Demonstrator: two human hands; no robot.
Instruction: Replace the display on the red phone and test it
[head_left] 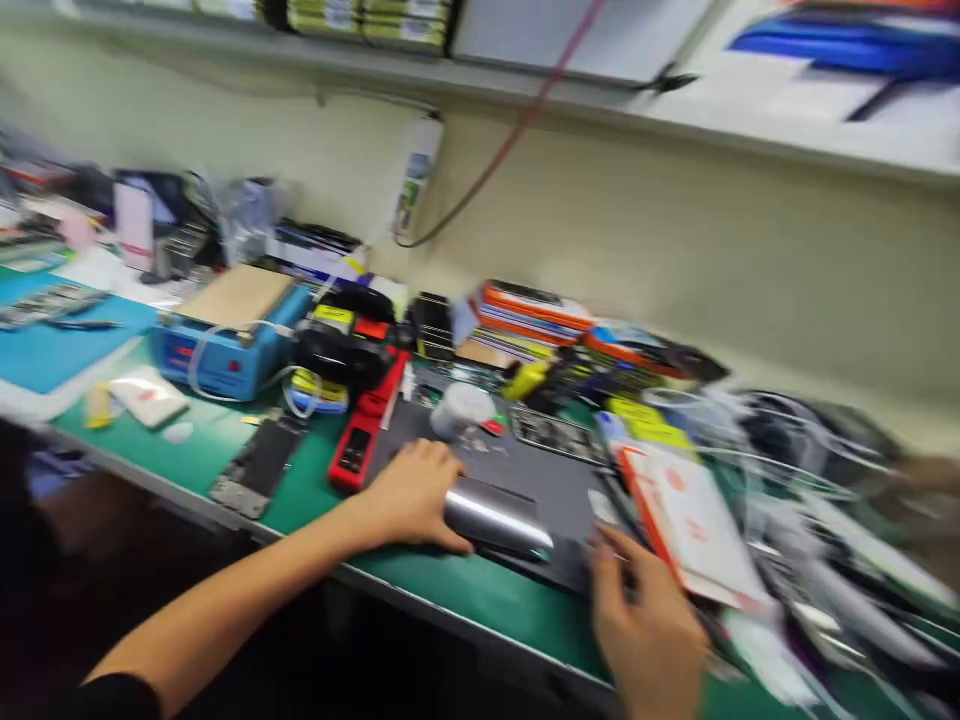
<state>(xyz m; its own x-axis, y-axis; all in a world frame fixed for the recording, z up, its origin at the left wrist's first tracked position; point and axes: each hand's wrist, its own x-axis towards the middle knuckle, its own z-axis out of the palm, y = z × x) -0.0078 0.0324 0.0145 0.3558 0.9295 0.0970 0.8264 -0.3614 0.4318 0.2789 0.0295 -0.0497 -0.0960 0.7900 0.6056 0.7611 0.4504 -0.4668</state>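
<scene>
My left hand point(411, 494) lies on the dark grey work mat point(551, 490), fingers curled round the left end of a dark flat phone-like slab point(495, 518). My right hand point(646, 625) hovers at the mat's right corner, just right of the slab, fingers bent; motion blur hides whether it holds anything. A white and orange packet point(694, 525) lies right beside it.
The green bench point(480, 595) is crowded: a red tool point(364, 430), a blue box-shaped device point(225, 345), a bare phone board point(259, 462), a white round tub point(461, 408), stacked orange boxes point(536, 310) and tangled cables point(810, 450) at right. A teal mat point(52, 345) lies far left.
</scene>
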